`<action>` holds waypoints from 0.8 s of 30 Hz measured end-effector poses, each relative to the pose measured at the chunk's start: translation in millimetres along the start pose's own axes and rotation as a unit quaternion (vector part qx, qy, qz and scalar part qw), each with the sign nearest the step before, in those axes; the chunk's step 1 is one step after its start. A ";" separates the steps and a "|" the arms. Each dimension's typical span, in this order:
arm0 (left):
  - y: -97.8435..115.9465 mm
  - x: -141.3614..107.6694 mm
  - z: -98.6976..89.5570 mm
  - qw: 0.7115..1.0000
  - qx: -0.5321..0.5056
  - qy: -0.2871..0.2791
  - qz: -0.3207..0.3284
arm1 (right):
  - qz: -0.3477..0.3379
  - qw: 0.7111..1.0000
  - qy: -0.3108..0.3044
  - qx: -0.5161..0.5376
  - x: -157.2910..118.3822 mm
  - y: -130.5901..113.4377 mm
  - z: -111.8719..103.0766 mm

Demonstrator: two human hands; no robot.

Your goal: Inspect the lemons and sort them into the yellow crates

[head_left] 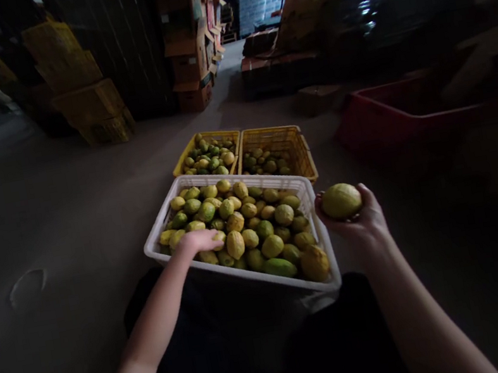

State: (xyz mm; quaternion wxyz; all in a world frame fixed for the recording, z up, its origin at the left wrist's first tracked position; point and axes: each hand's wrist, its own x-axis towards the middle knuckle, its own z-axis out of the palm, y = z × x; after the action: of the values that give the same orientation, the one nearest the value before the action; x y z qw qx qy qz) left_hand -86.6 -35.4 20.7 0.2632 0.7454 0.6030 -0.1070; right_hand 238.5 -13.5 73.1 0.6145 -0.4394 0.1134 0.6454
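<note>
A white plastic crate (329, 243), heaped with yellow and green lemon-like fruits (235, 245), stands in front of my knees. My left hand (199, 241) reaches into its left half, fingers curled on a yellowish fruit (218, 238) among the others; part of the grip is hidden. Beyond the crate's right side, my right hand (365, 220) is turned palm up and holds one large yellow-green fruit (341, 201) above the floor. Fingers and thumb cup this fruit from beneath and the sides.
Behind the white crate are two yellow crates, the left one (177, 170) fuller of fruit than the right one (290, 134). A red bin (357, 119) stands to the right. Stacked yellow crates (89, 102) and cardboard boxes (189, 67) rise farther back on the dim floor.
</note>
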 end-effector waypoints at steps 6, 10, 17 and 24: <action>-53.4 -1.1 -23.3 0.989 -0.019 0.060 -0.135 | 0.006 1.000 0.008 0.022 -8.4 -5.9 -1.2; -69.8 10.6 -18.4 0.985 -0.026 0.049 -0.165 | 0.013 0.999 -0.016 0.034 -8.9 -8.5 -0.5; -56.6 34.0 23.9 0.983 0.005 0.095 -0.158 | 0.030 0.999 -0.014 0.037 -12.7 -6.8 7.7; -39.8 39.0 48.2 0.968 0.041 0.158 -0.192 | 0.035 0.998 -0.033 0.034 -13.9 3.8 14.7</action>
State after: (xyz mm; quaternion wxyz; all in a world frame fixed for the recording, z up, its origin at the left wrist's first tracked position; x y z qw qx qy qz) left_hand -107.3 -22.3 -48.8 0.1084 0.6334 0.7638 -0.0615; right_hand 226.9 -13.8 90.0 0.6096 -0.3925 0.1298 0.6764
